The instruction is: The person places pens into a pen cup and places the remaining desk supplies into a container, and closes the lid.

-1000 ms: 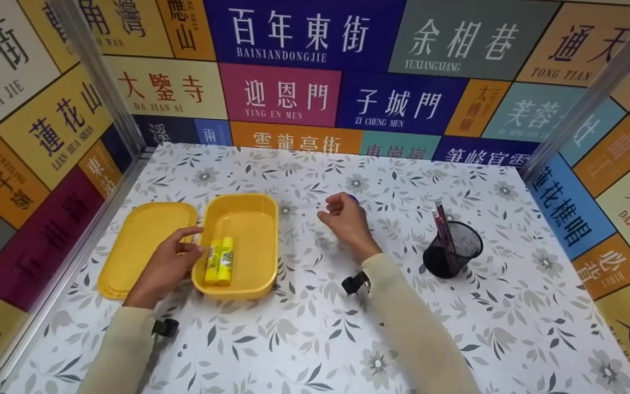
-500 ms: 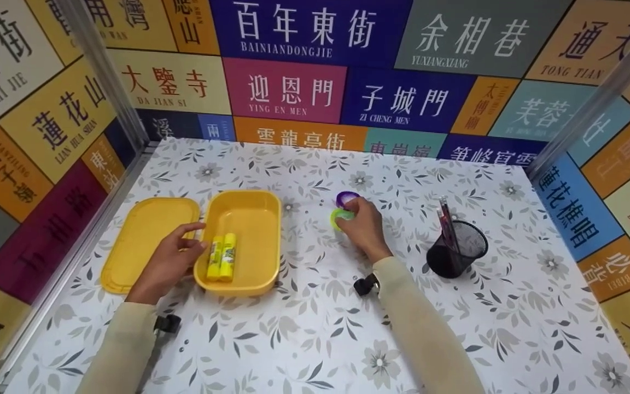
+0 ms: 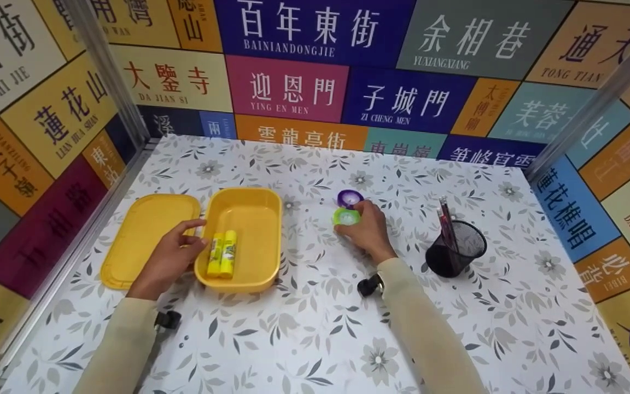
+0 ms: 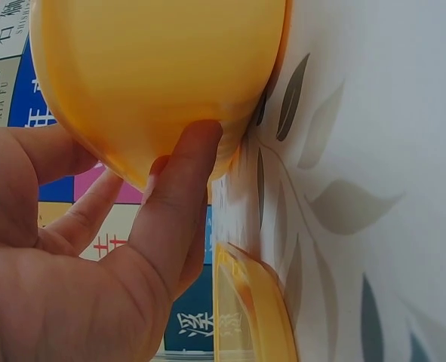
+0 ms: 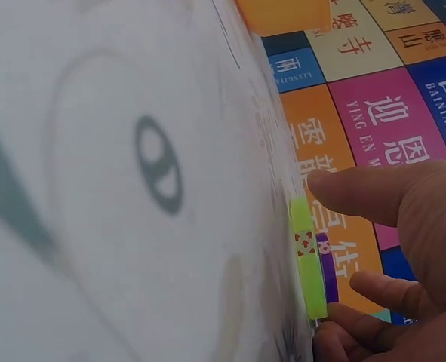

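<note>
L hand (image 3: 166, 260) at L side of ylw box (image 3: 257, 238): fingers spread, tips touching outer wall. Two ylw tubes (image 3: 228, 255) lie side by side in box, nr L wall. R hand (image 3: 369, 230): thumb + fingers about grn roll (image 5: 309, 260), which is on worktop (image 3: 304, 334), R of box; can't tell if pinching, wrist cam partly hides contact. Purple roll (image 3: 342, 198) just beyond grn. Ylw lid (image 3: 140, 241) flat, L of box. Blk mesh cup (image 3: 441, 262) w/ pencils (image 3: 445, 219), far R.
</note>
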A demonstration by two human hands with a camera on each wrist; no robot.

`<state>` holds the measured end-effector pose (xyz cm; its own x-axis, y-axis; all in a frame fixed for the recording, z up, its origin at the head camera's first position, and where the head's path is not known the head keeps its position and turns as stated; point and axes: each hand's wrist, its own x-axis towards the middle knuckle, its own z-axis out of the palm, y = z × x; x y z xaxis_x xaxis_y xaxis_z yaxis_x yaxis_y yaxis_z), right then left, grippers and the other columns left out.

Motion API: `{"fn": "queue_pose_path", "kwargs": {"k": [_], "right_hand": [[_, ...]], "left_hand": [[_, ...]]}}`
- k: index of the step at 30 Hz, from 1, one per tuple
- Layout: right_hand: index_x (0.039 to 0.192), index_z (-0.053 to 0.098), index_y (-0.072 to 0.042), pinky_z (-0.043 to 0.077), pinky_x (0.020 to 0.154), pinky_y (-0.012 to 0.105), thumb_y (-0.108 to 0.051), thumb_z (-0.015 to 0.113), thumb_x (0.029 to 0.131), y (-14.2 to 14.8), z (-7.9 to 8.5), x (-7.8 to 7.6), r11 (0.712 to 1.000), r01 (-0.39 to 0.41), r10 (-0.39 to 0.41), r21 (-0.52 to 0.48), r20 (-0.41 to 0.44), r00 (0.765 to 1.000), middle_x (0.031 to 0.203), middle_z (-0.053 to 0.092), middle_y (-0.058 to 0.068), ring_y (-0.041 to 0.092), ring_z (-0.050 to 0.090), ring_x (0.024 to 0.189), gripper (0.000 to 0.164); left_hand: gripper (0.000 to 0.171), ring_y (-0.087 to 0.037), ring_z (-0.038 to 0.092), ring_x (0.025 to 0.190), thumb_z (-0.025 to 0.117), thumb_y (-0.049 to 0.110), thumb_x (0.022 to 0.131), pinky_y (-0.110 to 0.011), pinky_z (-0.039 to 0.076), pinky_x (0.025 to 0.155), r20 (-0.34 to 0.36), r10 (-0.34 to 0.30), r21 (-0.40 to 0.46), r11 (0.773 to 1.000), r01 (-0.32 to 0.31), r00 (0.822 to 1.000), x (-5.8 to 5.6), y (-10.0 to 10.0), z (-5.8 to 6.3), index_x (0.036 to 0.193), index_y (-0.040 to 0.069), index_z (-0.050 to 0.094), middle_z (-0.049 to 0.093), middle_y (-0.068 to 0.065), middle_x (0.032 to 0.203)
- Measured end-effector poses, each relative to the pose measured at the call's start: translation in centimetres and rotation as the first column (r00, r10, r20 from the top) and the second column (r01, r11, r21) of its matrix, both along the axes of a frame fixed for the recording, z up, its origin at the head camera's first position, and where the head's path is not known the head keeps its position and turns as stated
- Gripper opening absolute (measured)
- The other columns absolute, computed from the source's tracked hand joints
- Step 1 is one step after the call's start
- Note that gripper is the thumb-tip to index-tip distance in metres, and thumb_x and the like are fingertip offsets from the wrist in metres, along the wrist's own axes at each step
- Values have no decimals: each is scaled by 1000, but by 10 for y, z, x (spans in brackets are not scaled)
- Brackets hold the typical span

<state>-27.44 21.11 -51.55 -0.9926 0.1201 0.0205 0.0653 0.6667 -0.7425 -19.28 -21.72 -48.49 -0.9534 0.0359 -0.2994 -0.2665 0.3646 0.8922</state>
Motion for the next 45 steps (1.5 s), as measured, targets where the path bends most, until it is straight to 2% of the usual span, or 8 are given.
{"fn": "queue_pose_path", "kwargs": {"k": [6,13,19,25,36,45], "right_hand": [[134,56,-1,43,113,47,-25,94,73,-3,-5,-3,999,-21,22,34,-29,999,134,63,18,38,53,127,75],[129,58,-1,44,112,47,-20,90,74,-4,-6,-4,999,-20,22,49,-49,999,128,65,18,38,56,124,66],[130,59,-2,47,112,46,-19,89,75,-2,-1,-2,1000,-24,24,5,11,1000,128,65,18,35,60,123,65],[137,58,-5,48,112,45,-24,87,80,0,7,0,997,-40,47,-64,97,994,137,62,15,31,58,126,67],[133,63,-10,49,108,44,-27,80,79,-1,10,5,993,-62,70,-105,80,994,133,65,11,28,60,123,59],[132,62,-12,51,99,43,-31,79,78,-4,17,8,984,-32,48,-174,89,995,130,63,7,26,58,117,60]], "left_hand": [[56,-30,66,107,60,35,109,-32,63,86,18,9,-4,1000,-9,1000,0,1,0,161,32,40,55,-15,133],[55,-30,66,108,59,35,109,-33,63,87,16,6,-4,1000,-6,1000,1,0,0,161,31,40,55,-16,135],[56,-31,67,109,59,36,109,-33,63,89,28,2,-6,1000,-2,1000,1,0,2,161,32,40,56,-17,136],[55,-31,68,108,59,35,109,-34,63,86,0,-15,-2,1000,15,1000,2,-2,1,161,31,40,56,-18,135],[54,-29,68,108,59,37,109,-32,62,85,-13,-19,-8,1000,19,1000,1,-2,-1,160,30,42,56,-17,135],[54,-30,67,108,57,36,110,-33,62,85,2,-17,-20,1000,17,1000,1,-3,0,161,32,41,56,-17,135]]}}
